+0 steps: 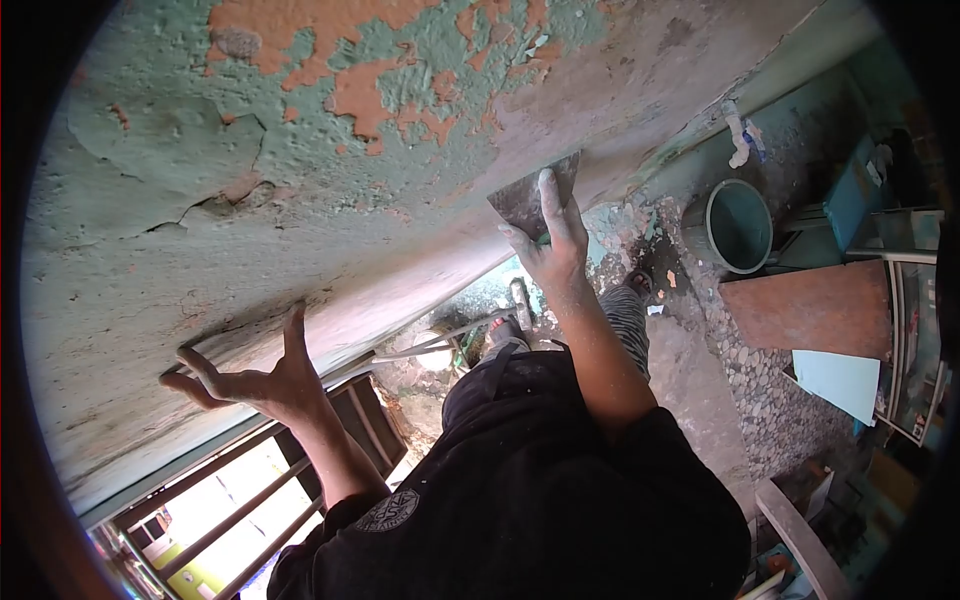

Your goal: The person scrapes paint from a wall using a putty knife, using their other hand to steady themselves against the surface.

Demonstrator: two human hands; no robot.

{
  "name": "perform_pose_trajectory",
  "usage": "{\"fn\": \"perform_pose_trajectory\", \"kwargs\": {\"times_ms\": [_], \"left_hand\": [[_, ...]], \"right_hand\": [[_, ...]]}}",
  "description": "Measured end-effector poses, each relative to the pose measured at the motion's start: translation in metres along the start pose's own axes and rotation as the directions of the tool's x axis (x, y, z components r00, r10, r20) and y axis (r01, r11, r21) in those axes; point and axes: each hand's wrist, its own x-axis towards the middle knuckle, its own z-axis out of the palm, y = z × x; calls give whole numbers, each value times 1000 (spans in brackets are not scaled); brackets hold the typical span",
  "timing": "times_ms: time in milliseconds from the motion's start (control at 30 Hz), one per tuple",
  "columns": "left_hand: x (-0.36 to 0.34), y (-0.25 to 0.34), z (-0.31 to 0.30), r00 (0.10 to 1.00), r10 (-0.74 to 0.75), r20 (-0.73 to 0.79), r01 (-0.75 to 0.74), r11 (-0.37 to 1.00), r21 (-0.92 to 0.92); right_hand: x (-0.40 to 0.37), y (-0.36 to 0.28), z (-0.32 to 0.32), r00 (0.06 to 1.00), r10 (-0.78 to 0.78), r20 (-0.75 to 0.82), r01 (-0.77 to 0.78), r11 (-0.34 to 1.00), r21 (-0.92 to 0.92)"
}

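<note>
My right hand (552,240) grips a wide metal scraper (528,193) and presses its blade flat against a wall (300,200) of peeling green paint with orange patches beneath. My index finger lies along the back of the blade. My left hand (262,380) is spread open with its fingers and palm braced on the same wall, lower left, just above a window frame (250,470). It holds nothing.
Window bars (240,515) run below my left hand. A grey-green bucket (738,225) stands on the pebbled ground at right, near a brown board (810,310), a pale sheet (842,383) and a metal shelf (915,330). My feet (635,285) are far below.
</note>
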Motion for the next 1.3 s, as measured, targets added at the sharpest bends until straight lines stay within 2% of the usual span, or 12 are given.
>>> {"fn": "perform_pose_trajectory", "kwargs": {"times_ms": [133,200,300,433,500,667,733,867,1100,1200,1233,1300], "left_hand": [[0,-1,2,1000,9,-3,-9,1000,-27],[0,-1,3,1000,24,1,-24,1000,-17],[2,5,1,995,-96,-9,95,993,-72],[2,1,2,997,-70,-13,69,996,-55],[2,3,1,995,-96,-6,95,994,-53],[6,5,1,997,-82,-14,80,994,-81],[4,4,-2,998,-67,-11,66,995,-81],[-1,-5,5,998,-59,-17,58,996,-71],[2,5,-1,997,-77,-8,76,993,-91],[3,7,0,996,-91,-23,87,987,-135],[4,7,2,995,-97,-34,91,987,-136],[2,6,2,997,-66,-50,60,992,-113]], "right_hand": [[-9,7,-6,996,31,80,-27,998,-51],[0,11,-6,998,-43,53,47,996,-75],[13,6,-9,1000,-11,9,12,1000,-19],[9,9,-10,1000,8,21,-8,1000,14],[4,11,-12,998,-48,29,50,996,-77],[22,10,-15,997,-58,43,60,997,-54],[29,7,-16,996,-86,-11,86,996,-1],[15,5,-18,998,-51,25,53,996,-75],[24,-1,-23,999,20,28,-19,999,-33],[9,6,-22,997,6,74,-1,997,-71],[11,10,-23,997,-55,56,62,990,-125],[14,11,-23,997,-48,61,53,994,-90]]}}
